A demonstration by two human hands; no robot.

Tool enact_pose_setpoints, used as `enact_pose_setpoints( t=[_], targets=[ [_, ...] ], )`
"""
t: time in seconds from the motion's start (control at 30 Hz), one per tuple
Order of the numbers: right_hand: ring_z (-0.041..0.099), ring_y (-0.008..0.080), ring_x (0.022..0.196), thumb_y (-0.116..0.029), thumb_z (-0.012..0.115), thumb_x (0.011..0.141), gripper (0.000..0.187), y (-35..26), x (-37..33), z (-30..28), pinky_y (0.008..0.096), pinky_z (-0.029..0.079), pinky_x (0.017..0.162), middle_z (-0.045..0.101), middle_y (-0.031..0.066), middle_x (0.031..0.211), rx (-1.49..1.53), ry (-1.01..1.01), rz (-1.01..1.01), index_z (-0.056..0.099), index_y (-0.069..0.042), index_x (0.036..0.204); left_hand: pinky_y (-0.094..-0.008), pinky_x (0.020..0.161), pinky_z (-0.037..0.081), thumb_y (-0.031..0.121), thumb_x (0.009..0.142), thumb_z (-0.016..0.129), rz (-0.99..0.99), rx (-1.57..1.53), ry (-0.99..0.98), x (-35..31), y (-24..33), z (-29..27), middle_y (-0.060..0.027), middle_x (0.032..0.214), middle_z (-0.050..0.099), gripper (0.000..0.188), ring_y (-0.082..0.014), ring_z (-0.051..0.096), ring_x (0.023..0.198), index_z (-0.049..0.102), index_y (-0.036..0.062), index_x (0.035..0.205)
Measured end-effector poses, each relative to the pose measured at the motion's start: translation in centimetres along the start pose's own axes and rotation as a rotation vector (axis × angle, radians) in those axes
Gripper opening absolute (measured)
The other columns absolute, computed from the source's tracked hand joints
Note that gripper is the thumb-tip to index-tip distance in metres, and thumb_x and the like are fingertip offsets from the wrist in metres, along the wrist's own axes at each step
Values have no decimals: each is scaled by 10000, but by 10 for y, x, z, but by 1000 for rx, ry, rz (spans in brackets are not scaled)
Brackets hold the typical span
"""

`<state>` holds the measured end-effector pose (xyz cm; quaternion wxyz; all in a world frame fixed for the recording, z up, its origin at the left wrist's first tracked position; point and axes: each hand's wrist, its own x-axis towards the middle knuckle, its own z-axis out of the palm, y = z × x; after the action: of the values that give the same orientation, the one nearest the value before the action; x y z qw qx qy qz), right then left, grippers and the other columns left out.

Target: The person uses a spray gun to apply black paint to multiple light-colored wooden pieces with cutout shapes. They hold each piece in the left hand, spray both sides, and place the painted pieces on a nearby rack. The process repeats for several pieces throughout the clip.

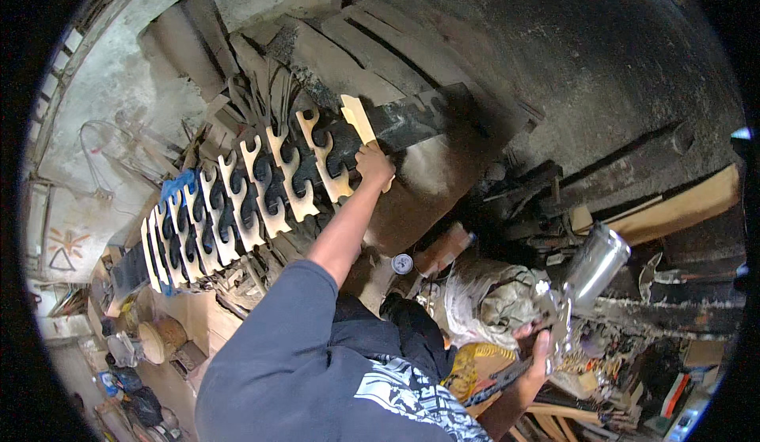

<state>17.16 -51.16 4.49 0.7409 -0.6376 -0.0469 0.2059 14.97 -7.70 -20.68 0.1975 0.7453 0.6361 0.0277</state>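
My left hand reaches out to a dark board and is closed around a pale wooden piece, which sticks out above and below the fist. Left of it, several pale wooden pieces with hook-shaped cutouts stand in a row across the board. At the lower right, my right hand grips a spray gun by its handle. The gun's shiny metal cup tilts up to the right. Part of that grip is too blurred to make out each finger.
A plastic-wrapped bundle lies just left of the spray gun. A small round gauge or lid is near my legs. Long planks lean along the right wall, and a round wooden stool stands at the lower left.
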Motion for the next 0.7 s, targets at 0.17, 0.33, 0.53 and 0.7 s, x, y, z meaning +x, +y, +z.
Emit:
enact_pose_setpoints(
  t=[0.17, 0.33, 0.53, 0.7],
  targets=[
    [529, 191, 819, -213, 538, 941, 295, 0, 18, -32, 328, 452, 786, 565, 99, 899, -72, 191, 17, 522, 31, 1107, -359, 831, 516, 367, 663, 803, -64, 300, -182, 36, 6, 34, -149, 1217, 455, 987, -288, 512, 1102, 265, -79, 1359],
    [520, 174, 804, -256, 500, 963, 273, -9, 35, -60, 327, 434, 786, 544, 74, 869, -75, 103, 1, 501, -8, 1077, -367, 817, 496, 223, 872, 573, 8, 89, -82, 41, -8, 35, -219, 1102, 505, 472, -357, 544, 1023, 444, -111, 1181],
    [533, 189, 844, -302, 460, 983, 308, -4, 36, -60, 342, 435, 821, 544, 78, 894, -32, 80, 38, 489, -20, 1104, -440, 605, 490, 169, 947, 443, 206, -200, 364, 39, -35, -27, -238, 927, 609, 239, -408, 609, 805, 509, -54, 1002],
    [571, 229, 913, -341, 463, 973, 415, 0, 22, -52, 372, 460, 881, 578, 134, 967, -95, -7, -26, 485, 27, 1164, -272, 435, 402, 219, 971, 462, 117, -1152, 467, 17, -58, -102, -44, 742, 593, 244, -109, 524, 517, 546, 47, 1122]
  ],
)
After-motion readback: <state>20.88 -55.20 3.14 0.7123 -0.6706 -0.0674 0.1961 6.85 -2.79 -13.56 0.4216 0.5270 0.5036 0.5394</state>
